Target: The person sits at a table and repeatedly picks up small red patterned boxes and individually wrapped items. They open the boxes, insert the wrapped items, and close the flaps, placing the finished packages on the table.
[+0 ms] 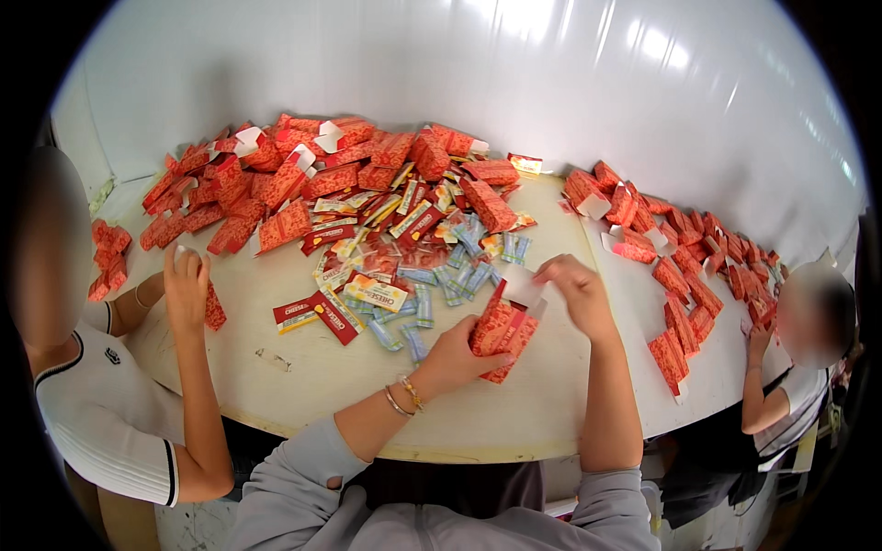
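My left hand (468, 355) is closed around a red patterned cardboard box (506, 334) above the near part of the white table. The box's white end flap (524, 286) stands up, and the fingertips of my right hand (568, 282) pinch its edge. Just beyond the box lie small blue-and-clear wrapped packets (413, 341). Two dark red and yellow snack packets (337, 317) rest to the left of these, near a white and orange one (375, 292). Behind them is a heap of more such packets, with clear-wrapped red pieces (406, 255) among them.
Red boxes (289, 182) are piled along the back left, some with white flaps open. Another pile of red boxes (689, 241) spreads across the right side. A co-worker's hand (186, 289) is at the left, beside a red box; another co-worker's hand (760, 337) touches the right pile.
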Motion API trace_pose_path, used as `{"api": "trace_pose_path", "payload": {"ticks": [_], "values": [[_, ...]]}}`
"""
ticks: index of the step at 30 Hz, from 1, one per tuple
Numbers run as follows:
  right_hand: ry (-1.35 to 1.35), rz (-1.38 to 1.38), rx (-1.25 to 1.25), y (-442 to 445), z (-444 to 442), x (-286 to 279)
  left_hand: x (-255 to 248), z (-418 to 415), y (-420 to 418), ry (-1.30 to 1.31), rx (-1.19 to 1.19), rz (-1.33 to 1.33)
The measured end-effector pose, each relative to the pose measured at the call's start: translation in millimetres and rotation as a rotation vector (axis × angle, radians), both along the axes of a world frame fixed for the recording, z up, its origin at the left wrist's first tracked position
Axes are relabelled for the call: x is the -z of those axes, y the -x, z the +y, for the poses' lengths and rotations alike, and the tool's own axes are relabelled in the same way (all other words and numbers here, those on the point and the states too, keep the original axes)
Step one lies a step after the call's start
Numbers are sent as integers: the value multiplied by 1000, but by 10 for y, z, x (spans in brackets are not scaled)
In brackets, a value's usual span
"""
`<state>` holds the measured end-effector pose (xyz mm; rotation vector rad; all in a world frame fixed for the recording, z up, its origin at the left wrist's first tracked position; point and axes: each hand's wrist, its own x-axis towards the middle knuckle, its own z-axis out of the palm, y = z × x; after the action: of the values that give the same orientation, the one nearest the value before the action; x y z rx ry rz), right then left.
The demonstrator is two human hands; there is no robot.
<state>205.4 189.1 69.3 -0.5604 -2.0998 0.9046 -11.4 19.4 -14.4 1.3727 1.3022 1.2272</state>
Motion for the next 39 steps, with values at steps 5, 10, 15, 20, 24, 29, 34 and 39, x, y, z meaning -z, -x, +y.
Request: {"api": "trace_pose_path", "payload": {"ticks": [5, 10, 15, 20, 24, 29, 34, 39], "values": [[10, -229, -19, 560, 587, 367, 20, -21, -123, -32, 273, -103], [-704, -531, -201, 1610, 537, 536, -4, -102, -49, -35, 401, -128], [-972, -602, -345, 1991, 707, 492, -4, -66, -61, -84, 406, -75], [-971, -613, -310, 1939, 734, 636, -38, -75, -55, -68, 394, -112], [-613, -372, -187, 1594, 699, 649, -69, -98, -70, -78, 329, -124], [39, 275, 119, 767, 584, 276, -41, -28, -42, -4, 149, -64], [209, 424, 7, -235, 58, -221, -64, -10, -47, 22, 9, 17], [-54, -9, 75, -285, -411, -224, -129, -50, -91, 10, -20, 104]]}}
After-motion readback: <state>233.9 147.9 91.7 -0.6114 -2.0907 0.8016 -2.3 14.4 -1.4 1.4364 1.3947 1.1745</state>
